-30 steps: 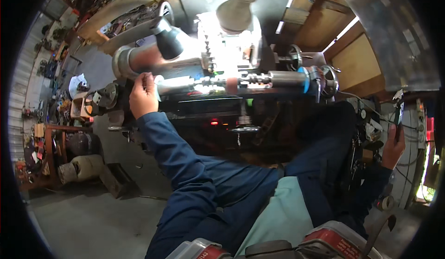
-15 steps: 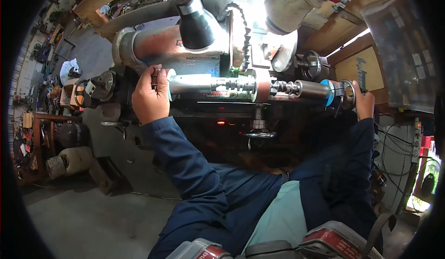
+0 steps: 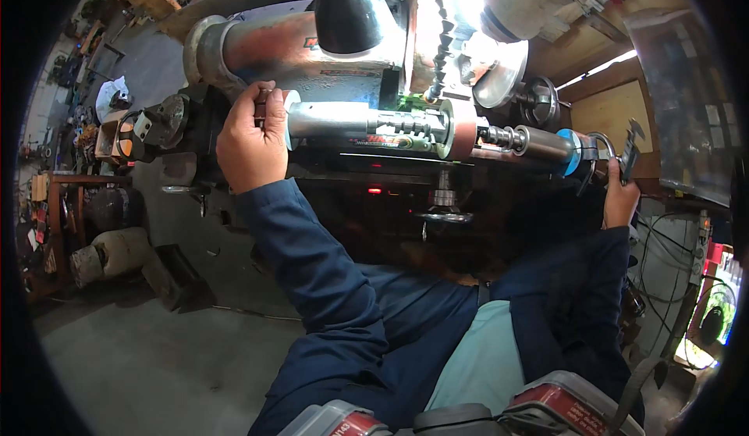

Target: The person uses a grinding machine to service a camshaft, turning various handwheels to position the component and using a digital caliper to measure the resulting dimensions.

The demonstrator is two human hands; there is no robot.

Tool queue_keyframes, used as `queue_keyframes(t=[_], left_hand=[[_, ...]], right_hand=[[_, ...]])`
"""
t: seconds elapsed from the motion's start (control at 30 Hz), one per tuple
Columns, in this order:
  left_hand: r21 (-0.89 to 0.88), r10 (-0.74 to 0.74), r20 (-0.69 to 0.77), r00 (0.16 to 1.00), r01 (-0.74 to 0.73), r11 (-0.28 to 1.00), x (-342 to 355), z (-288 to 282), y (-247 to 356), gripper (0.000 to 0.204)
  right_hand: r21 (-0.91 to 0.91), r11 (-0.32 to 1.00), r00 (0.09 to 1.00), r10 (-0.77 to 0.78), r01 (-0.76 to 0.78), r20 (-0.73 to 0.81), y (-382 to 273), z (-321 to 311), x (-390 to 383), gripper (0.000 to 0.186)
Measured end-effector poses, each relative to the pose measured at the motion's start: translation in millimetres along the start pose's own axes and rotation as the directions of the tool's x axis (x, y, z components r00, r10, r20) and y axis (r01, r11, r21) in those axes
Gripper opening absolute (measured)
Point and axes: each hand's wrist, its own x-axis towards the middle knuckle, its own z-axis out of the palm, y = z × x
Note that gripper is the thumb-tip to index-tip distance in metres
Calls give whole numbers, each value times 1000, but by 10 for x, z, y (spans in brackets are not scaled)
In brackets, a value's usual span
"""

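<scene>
A long stepped metal shaft (image 3: 331, 119) lies crosswise before me, with a reddish-brown disc (image 3: 461, 129) around its middle. My left hand (image 3: 253, 143) is closed at the shaft's left end, thumb and fingers pinched round the end piece. Toward the right the shaft carries a smooth dark cylinder (image 3: 544, 148) and a blue ring (image 3: 568, 153). Just past that ring sits a round metal end fitting (image 3: 601, 146). My right hand (image 3: 621, 202) is closed round a caliper (image 3: 632, 149), its jaws pointing up beside the fitting. Some of its fingers are hidden.
Behind the shaft stands a machine with a red-and-grey cylindrical housing (image 3: 269, 49). A black lamp (image 3: 349, 14) and a segmented coolant hose (image 3: 445, 42) hang over it. A handwheel (image 3: 445, 217) projects below. Wooden shelving (image 3: 53, 233) stands left, cables (image 3: 663, 256) right.
My right hand has moved down and away from the shaft's right end, bringing the caliper lower and turning it. The left hand keeps its hold. The whole view has shifted slightly.
</scene>
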Motion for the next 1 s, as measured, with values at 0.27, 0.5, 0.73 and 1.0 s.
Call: queue_keyframes(t=[0.27,0.5,0.73,1.0], left_hand=[[0,-18,-2,1000,18,1000,-10,12,36,26],[-4,-17,0,1000,17,1000,-12,-11,14,25],[-24,33,-93,995,-35,999,-13,74,-51,22],[-51,60,-104,993,-65,997,-34,54,-44,17]], right_hand=[[34,999,986,-34,40,-163,65,115,-385,49],[33,985,969,-162,171,-186,-36,-1,-551,36],[680,717,934,-328,150,140,-1116,-383,-1195,18],[612,579,592,-257,-539,764,-1622,-61,-1755,33]])
